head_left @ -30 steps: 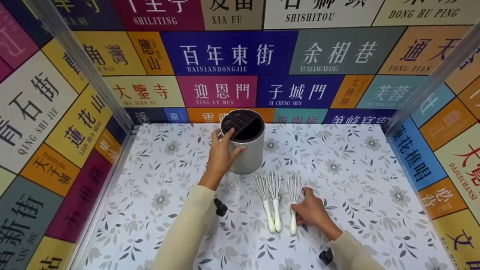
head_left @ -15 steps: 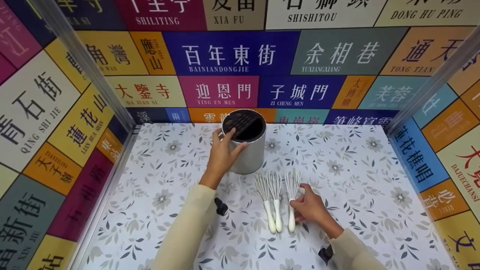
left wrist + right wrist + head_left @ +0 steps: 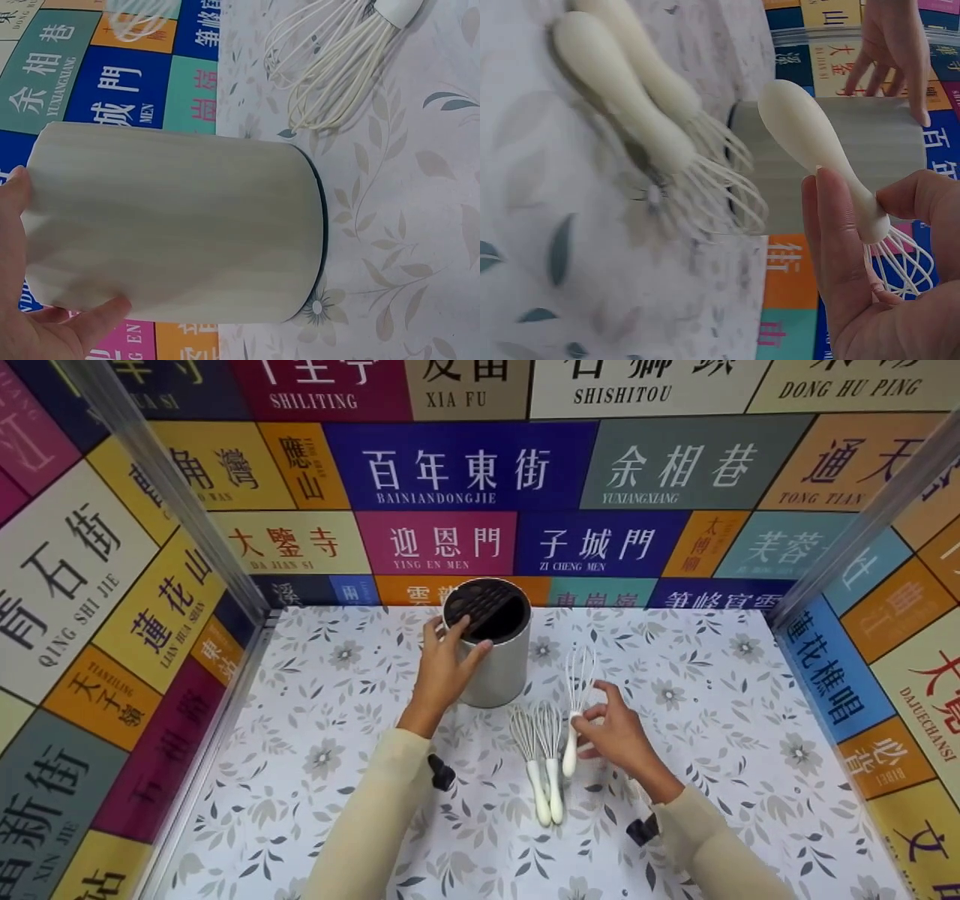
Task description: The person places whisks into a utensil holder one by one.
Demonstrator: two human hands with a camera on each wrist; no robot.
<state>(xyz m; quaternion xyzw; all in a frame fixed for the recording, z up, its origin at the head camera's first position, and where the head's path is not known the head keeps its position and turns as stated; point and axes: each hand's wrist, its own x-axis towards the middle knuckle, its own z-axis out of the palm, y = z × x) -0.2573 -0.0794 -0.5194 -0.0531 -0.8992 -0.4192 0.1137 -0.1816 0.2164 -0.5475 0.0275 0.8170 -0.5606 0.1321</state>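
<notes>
A silver cylindrical utensil holder (image 3: 501, 679) with a black slotted insert (image 3: 472, 604) stands upright on the table. My left hand (image 3: 441, 675) grips its upper left side, fingertips over the rim and thumb against the wall. Between thumb and fingers, my right hand (image 3: 622, 739) pinches a white whisk (image 3: 799, 124) where its handle meets the wires. That whisk is raised, wires pointing up and away, just right of the holder. Two more white whisks, a left one (image 3: 538, 791) and a right one (image 3: 553, 787), lie side by side in front of the holder, wires toward it.
The tabletop (image 3: 322, 802) has a white cover with grey leaves and flowers. Colourful lettered panels form a back wall (image 3: 457, 465) behind the holder, with more panels on both sides. A clear edge strip (image 3: 195, 795) runs along the left.
My right hand has lifted the third whisk off the table and moved it forward, toward the holder. The left hand stays on the holder, and the other two whisks have not moved.
</notes>
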